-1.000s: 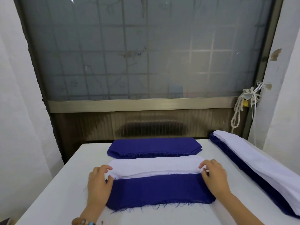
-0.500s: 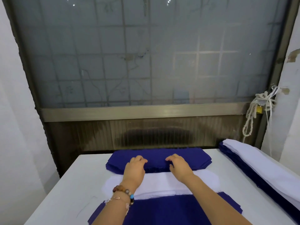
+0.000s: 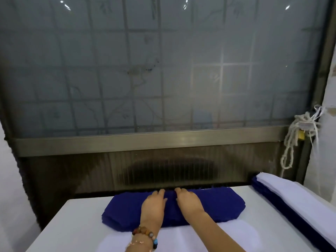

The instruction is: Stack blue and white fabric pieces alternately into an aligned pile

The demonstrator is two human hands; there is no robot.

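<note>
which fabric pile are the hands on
The all-blue stack at the far edge, under left hand and right hand; the blue-and-white pile at right is untouched.

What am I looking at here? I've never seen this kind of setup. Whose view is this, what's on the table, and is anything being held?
There is no machine here. A person works with bare hands, and the single picture comes from a camera worn on the head, looking forward and down. The left hand, with a bead bracelet at the wrist, and the right hand lie side by side on a stack of blue fabric at the far end of the white table. Their fingers reach toward its far edge. Neither hand seems to grip anything, and nothing is lifted. Nearer the camera lies a white fabric piece. Along the right edge sits a long pile, white on top with blue beneath. Behind is a frosted window, with a rope hanging at its right.
</note>
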